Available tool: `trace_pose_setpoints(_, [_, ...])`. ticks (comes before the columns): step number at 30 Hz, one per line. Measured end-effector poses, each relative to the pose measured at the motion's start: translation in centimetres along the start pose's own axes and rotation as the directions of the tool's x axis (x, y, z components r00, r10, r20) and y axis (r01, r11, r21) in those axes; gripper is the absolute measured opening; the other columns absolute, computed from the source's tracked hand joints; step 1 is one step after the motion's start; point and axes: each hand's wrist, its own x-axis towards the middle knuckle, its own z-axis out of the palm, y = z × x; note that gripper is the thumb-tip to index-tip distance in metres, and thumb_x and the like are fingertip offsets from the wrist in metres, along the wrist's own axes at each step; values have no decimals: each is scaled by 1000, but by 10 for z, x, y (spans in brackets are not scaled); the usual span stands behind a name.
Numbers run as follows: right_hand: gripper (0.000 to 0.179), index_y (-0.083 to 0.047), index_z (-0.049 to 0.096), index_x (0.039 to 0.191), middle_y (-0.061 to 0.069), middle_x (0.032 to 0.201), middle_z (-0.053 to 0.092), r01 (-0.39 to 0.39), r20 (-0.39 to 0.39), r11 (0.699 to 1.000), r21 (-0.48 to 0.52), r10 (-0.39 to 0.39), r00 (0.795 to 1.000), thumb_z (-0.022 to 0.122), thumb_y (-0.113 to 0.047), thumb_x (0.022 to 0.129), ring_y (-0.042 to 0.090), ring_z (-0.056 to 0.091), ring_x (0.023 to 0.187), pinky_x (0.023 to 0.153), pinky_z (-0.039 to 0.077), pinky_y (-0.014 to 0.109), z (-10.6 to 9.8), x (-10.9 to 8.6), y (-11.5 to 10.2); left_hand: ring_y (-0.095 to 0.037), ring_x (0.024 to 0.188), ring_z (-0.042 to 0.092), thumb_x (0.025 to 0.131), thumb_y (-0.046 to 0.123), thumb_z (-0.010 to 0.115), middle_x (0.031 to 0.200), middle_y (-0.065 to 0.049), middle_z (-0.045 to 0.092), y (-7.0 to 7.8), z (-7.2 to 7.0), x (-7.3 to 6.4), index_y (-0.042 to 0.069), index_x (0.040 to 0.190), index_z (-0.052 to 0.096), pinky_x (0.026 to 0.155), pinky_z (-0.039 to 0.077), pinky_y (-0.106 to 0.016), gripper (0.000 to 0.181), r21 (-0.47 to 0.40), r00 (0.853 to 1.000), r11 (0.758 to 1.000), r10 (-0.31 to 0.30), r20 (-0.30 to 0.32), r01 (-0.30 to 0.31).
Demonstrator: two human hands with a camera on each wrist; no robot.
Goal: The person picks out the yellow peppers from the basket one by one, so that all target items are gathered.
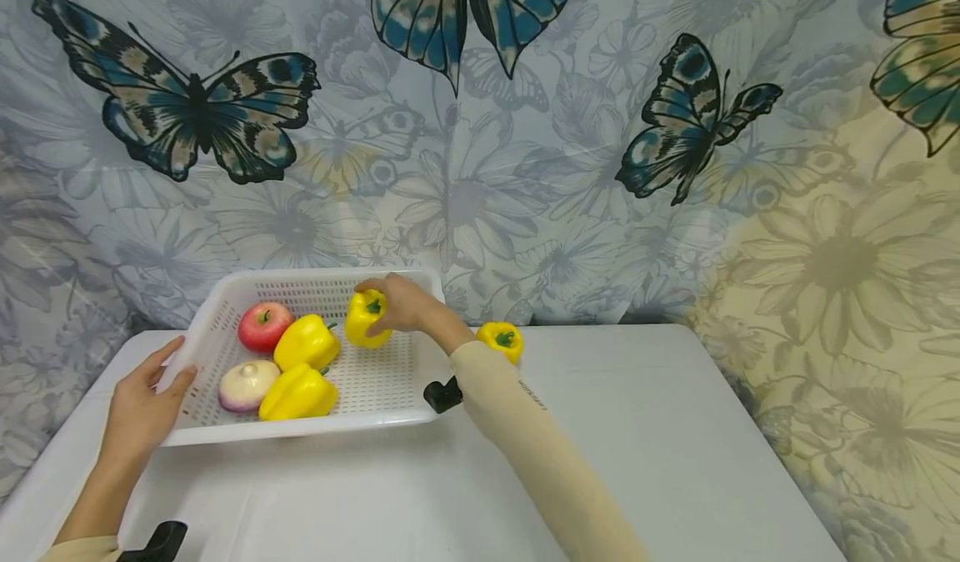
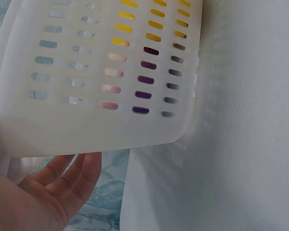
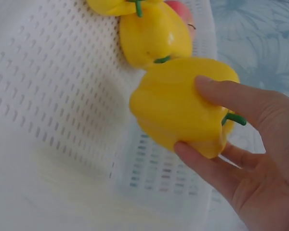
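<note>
My right hand [image 1: 405, 302] grips a yellow bell pepper [image 3: 183, 103] between thumb and fingers, over the right half of a white plastic basket [image 1: 300, 431]. The pepper's green stem points toward the palm in the right wrist view. My left hand [image 1: 142, 399] holds the basket's left end by the rim, its fingers [image 2: 79, 180] curled beneath the edge. Inside the basket's left half lie a red apple [image 1: 266, 327], an onion [image 1: 247, 385] with a purple base, and two more yellow bell peppers, one behind [image 1: 306, 342] and one in front [image 1: 298, 393].
Another yellow bell pepper [image 1: 501, 339] sits on the white table [image 1: 675, 429], right of the basket and partly behind my right sleeve. A wall covering [image 1: 525, 212] printed with butterflies and flowers rises behind the table's back edge.
</note>
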Motion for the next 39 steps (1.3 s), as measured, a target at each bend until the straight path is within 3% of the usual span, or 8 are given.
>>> trace_pose_setpoints(13, [70,-14,52,142,3,137,58,71,-71,997,17,-69,995,83,-25,80,17,54,118,102,42,27,-18,-20,-7,-59,122,40,103,25,46,137,-43,39,2,-3,-1,8,154,27,88,37,-66,57,-6,1000,1000,-16,1,16])
trace_pose_setpoints(31, [70,-15,53,140,1,141,54,170,-129,985,22,-166,978,84,-26,79,18,46,131,108,36,30,-27,-60,-4,-58,123,40,103,25,46,136,-43,41,3,-2,-1,8,154,27,91,35,-66,57,-19,1000,1000,-6,3,6])
trace_pose_setpoints(39, [68,-15,52,142,4,143,51,215,-156,974,70,-203,967,82,-23,81,18,52,120,87,51,29,-34,-86,-2,-58,124,39,103,25,46,136,-42,41,2,-1,-1,9,154,28,93,33,-66,57,-32,1000,999,-6,1,6])
